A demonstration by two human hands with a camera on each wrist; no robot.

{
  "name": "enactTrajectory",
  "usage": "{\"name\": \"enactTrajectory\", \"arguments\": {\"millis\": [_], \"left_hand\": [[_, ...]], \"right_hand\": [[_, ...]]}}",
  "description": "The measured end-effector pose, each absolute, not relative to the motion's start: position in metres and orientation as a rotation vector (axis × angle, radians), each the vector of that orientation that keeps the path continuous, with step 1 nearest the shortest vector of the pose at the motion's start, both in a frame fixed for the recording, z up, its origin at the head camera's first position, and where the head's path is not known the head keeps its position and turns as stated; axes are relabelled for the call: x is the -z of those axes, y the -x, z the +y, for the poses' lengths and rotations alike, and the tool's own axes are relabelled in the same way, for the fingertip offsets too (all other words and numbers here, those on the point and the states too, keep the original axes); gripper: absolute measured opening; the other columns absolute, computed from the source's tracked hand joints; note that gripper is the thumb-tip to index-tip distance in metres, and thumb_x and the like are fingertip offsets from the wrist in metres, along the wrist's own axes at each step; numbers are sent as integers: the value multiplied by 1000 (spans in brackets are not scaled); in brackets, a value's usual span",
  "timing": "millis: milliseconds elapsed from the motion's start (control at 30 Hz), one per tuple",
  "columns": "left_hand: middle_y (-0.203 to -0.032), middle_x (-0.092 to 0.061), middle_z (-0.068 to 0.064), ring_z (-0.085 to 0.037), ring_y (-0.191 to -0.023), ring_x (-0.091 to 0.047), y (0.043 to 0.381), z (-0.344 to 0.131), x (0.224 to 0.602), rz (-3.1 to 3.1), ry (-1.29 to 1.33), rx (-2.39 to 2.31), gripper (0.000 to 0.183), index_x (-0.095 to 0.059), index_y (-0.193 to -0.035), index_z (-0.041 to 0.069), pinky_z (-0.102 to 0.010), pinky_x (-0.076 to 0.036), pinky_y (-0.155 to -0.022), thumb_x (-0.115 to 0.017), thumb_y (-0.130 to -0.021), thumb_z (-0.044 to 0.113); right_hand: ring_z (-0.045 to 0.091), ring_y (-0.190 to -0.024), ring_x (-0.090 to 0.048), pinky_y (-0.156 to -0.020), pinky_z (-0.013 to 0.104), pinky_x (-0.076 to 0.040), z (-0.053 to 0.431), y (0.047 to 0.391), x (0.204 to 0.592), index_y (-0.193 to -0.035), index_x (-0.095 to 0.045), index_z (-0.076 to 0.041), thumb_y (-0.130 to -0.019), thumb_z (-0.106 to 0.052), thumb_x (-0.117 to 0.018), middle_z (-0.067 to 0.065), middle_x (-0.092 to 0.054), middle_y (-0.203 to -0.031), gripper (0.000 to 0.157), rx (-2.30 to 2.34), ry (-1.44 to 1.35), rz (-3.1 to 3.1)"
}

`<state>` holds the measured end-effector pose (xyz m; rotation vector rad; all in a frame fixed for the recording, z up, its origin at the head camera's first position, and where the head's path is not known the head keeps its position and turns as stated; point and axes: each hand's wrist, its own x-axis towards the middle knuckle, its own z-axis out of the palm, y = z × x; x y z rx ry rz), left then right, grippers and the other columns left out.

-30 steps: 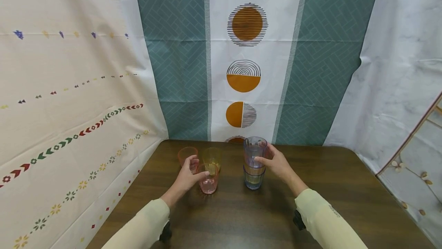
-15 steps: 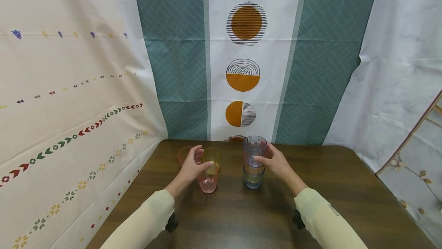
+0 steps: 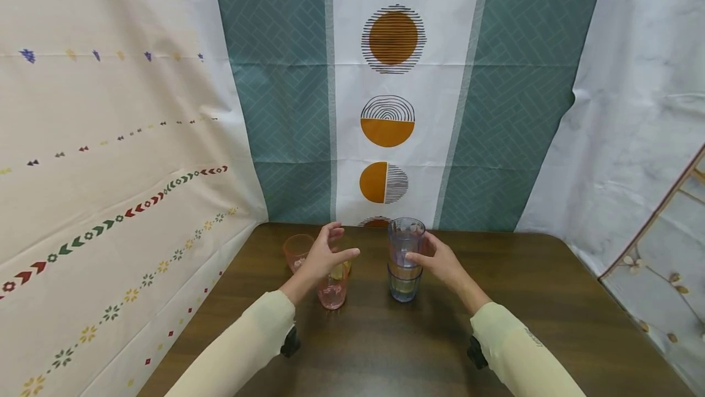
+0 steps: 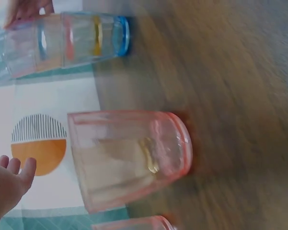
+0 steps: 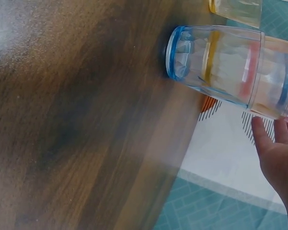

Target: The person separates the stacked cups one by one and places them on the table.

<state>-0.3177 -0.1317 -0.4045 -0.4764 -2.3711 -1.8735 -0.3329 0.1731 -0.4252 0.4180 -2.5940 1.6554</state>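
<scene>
A stack of clear tinted tumblers (image 3: pixel 404 287) stands upright on the table, with a blue one at the bottom. My right hand (image 3: pixel 448 268) holds its upper part, thumb in front and fingers at the side; the right wrist view shows fingertips against the stacked tumblers (image 5: pixel 230 67). Raised above a pink tumbler (image 3: pixel 332 296) is my left hand (image 3: pixel 319 262), its fingers spread, curved and holding nothing. In the left wrist view the left hand (image 4: pixel 12 184) is apart from the pink tumbler (image 4: pixel 129 158). A yellow tumbler (image 3: pixel 348 267) is mostly hidden behind the left hand.
Another pinkish-orange tumbler (image 3: pixel 297 244) stands at the back left. The dark wooden table (image 3: pixel 507 299) extends to the right and front. Patterned cloths hang behind the table and on both sides, and a thin branch-like frame (image 3: pixel 655 226) is at the far right.
My left hand has moved right and upward, from beside the pink tumbler to above it. The pink tumbler stayed in place. My right hand and the stack have hardly moved.
</scene>
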Motion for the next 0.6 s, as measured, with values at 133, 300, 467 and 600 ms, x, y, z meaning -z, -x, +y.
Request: {"name": "enactTrajectory", "arguments": {"millis": [133,300,467,600], "left_hand": [[-150,-39,-16,-33,-140,-36,319,-119,399,-2397,514,1864,84,-29,-152,8,-52,-31,-112,-79,-86,24],[-149,-39,-18,-35,-139,-37,322,-101,394,-2427,557,1847,86,-28,-152,7,-52,-32,-112,-79,-86,27],[-148,-41,-16,-33,-139,-37,327,-84,391,-2465,581,1807,85,-29,-152,7,-51,-34,-111,-79,-86,28],[-148,-41,-17,-33,-139,-37,330,-71,389,-2488,564,1794,85,-30,-152,6,-52,-37,-109,-79,-86,30]], "right_hand": [[35,-114,-53,-94,50,-49,173,333,428,-148,-41,-5,-87,-34,-77,19,-58,-125,77,-1627,-437,-2583],[33,-114,-56,-95,48,-49,171,334,435,-150,-38,-6,-85,-28,-81,18,-60,-127,81,-1646,-450,-2573],[35,-121,-55,-99,51,-47,170,334,440,-152,-35,-7,-85,-27,-80,19,-57,-135,83,-1681,-439,-2561],[38,-125,-53,-101,54,-45,170,334,440,-153,-34,-7,-85,-27,-80,20,-55,-137,84,-1675,-438,-2557]]}}
